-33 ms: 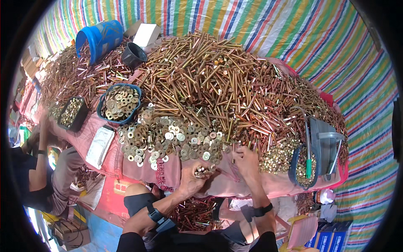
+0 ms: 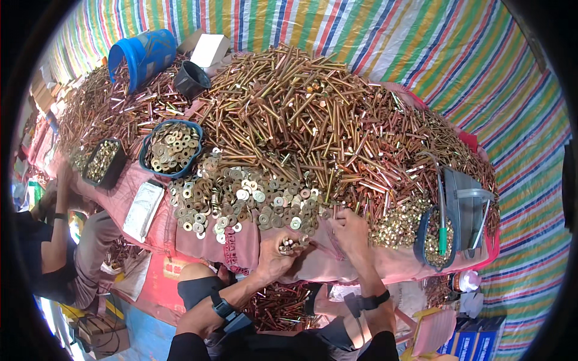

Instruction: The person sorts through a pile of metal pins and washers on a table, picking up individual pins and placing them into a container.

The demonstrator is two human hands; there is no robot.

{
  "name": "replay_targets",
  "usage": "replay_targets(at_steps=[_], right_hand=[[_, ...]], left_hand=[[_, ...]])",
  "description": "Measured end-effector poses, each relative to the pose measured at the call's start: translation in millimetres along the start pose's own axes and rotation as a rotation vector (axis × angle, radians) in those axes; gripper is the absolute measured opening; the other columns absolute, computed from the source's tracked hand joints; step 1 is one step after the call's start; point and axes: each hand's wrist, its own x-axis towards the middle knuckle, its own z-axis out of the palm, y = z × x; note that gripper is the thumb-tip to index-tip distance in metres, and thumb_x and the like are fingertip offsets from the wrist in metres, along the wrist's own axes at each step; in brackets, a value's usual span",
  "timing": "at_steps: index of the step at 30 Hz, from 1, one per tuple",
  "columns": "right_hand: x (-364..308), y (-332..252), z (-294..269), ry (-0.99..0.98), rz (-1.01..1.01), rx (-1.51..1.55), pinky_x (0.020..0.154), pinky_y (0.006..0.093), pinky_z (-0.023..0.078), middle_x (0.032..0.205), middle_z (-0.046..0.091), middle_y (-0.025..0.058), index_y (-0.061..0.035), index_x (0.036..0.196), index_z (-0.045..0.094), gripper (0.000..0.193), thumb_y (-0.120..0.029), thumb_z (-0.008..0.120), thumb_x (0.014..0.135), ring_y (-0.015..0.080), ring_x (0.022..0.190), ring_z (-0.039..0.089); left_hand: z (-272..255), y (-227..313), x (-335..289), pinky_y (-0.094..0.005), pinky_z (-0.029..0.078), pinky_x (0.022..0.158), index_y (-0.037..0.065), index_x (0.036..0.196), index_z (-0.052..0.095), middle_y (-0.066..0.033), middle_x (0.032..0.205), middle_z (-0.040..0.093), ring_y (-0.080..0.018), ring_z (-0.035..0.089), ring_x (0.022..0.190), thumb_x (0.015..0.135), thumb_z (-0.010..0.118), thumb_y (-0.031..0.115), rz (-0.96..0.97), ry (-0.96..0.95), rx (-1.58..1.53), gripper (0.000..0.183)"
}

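Observation:
A small bunch of bolts [image 2: 288, 245], seen end-on, is gripped in my left hand [image 2: 276, 256] above the pink cloth. My right hand [image 2: 354, 231] is closed in a pinch at the front of the heap, to the right of the loose washers [image 2: 241, 195]. A bolt seems to be between its fingertips, mostly hidden by them. Behind both hands rises a large heap of long brassy bolts [image 2: 289, 114]. Loose nuts [image 2: 394, 225] lie just right of my right hand.
A blue tub [image 2: 144, 162] holds washers; dark tubs [image 2: 123, 162] [image 2: 421, 253] hold nuts. A grey scoop-like container [image 2: 460, 207] stands at right. A blue bucket [image 2: 153, 57] lies tipped at back left beside a black cup [image 2: 189, 81]. A co-worker's arm [image 2: 57, 234] reaches in at left.
My right hand has shifted very slightly, its fingertips covering more of the bolt. My left hand has stayed in place.

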Motion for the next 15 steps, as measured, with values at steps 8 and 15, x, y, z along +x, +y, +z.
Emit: replay_targets(at_steps=[8, 15], right_hand=[[-11.9, -20.7, -9.9, 0.007, -0.231, -0.328, 0.079, 0.0523, 0.055, 0.097, 0.072, 0.0219, -0.0051, 0.110, 0.073, 0.019, -0.014, 0.069, 0.094, 0.0413, 0.088, 0.072], [-18.6, -11.8, -18.5, -0.068, -0.376, -0.363, 0.079, 0.0506, 0.052, 0.094, 0.060, 0.0202, -0.0065, 0.116, 0.075, 0.033, 0.004, 0.059, 0.089, 0.0403, 0.091, 0.066]], left_hand=[[-2.4, -6.9, 0.0, -0.0268, 0.054, 0.082, 0.000, 0.117, 0.067, -0.0067, 0.105, 0.075, -0.0098, 0.065, 0.092, 0.083, 0.060, -0.016, -0.017, -0.028, -0.092, 0.038], [-3.8, -7.5, 0.4, -0.0264, 0.053, 0.080, -0.001, 0.118, 0.065, -0.0067, 0.102, 0.074, -0.0107, 0.066, 0.092, 0.082, 0.061, -0.009, -0.068, -0.056, -0.079, 0.037]])
